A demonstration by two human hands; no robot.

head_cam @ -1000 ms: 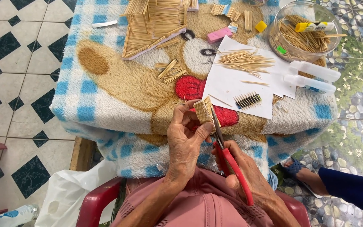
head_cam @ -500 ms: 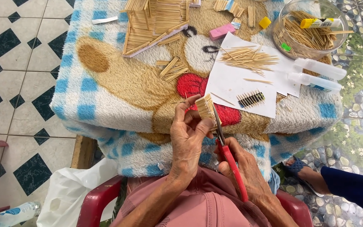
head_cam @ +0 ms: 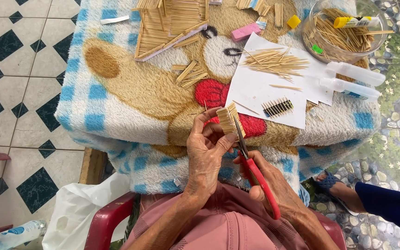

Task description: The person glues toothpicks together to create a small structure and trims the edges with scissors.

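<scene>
Beyond the stick bundle (head_cam: 228, 119) lies white paper (head_cam: 265, 92) with loose sticks (head_cam: 274, 61) — nothing blocks the hands. Since a moment ago the red scissors (head_cam: 255, 171) have edged closer to the bundle. The glass bowl (head_cam: 343, 32), far right of the bundle, holds sticks and a glue tube (head_cam: 356, 21). The left hand (head_cam: 207, 153) pinches the bundle; the right hand (head_cam: 274, 185) grips the scissors.

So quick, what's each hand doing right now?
Left hand: closed on a small panel of sticks.
Right hand: closed on red scissors, blades at the panel's edge.
</scene>
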